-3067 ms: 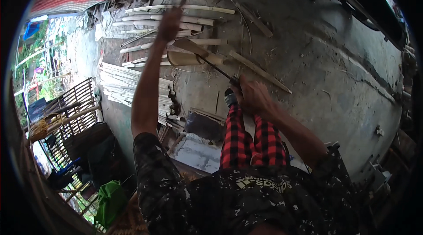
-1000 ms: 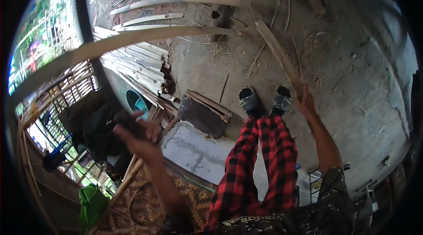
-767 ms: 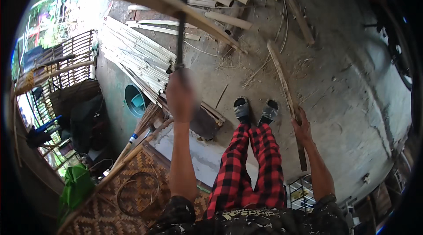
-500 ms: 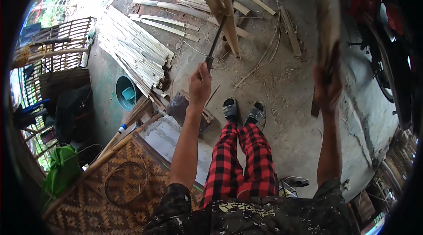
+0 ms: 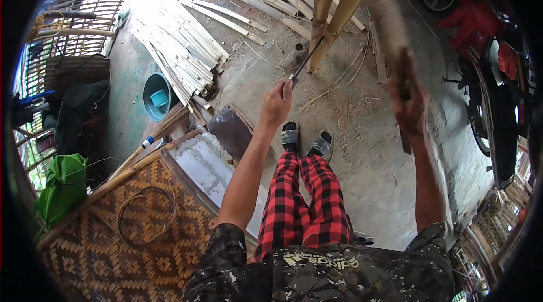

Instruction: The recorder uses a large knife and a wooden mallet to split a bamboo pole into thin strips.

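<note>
A tan bamboo pole (image 5: pixel 339 2), split lengthwise into two halves, stands at upper centre with a dark knife blade (image 5: pixel 302 64) wedged in its cleft.

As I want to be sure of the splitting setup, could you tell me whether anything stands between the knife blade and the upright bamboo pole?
Nothing visible does. The left hand holds the knife with its blade already lodged in the split lower end of the bamboo pole. The right hand grips a blurred wooden stick off to the right, apart from the blade.
</note>
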Available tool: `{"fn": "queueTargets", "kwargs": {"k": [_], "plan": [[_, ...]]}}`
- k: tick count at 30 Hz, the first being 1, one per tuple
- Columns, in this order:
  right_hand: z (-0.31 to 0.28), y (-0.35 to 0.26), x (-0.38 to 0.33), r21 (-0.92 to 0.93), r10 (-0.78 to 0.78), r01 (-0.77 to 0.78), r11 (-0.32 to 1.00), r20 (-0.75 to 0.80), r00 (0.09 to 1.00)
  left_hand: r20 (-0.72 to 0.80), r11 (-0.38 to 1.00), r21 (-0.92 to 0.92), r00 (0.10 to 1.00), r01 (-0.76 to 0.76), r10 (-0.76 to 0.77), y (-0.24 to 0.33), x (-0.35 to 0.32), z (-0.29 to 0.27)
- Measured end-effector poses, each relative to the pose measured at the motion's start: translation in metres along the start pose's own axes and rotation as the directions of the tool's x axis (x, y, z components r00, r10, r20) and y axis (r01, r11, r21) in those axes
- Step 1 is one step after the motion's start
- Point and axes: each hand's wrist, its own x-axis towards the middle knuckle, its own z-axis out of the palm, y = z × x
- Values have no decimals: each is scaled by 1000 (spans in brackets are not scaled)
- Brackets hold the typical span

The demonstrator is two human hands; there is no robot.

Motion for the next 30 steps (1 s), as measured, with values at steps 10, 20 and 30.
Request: {"fn": "queueTargets", "kwargs": {"k": [10,20,30], "plan": [[91,103,-59,-71,240,-231,970,411,879,-44,992,124,999,-17,22,-29,50,44],[114,92,-50,216,185,-175,961,-29,982,-16,983,183,999,33,-30,-52,69,59],[133,122,-74,89,243,-307,948,422,873,64,961,229,983,155,-174,-111,73,83]]}}
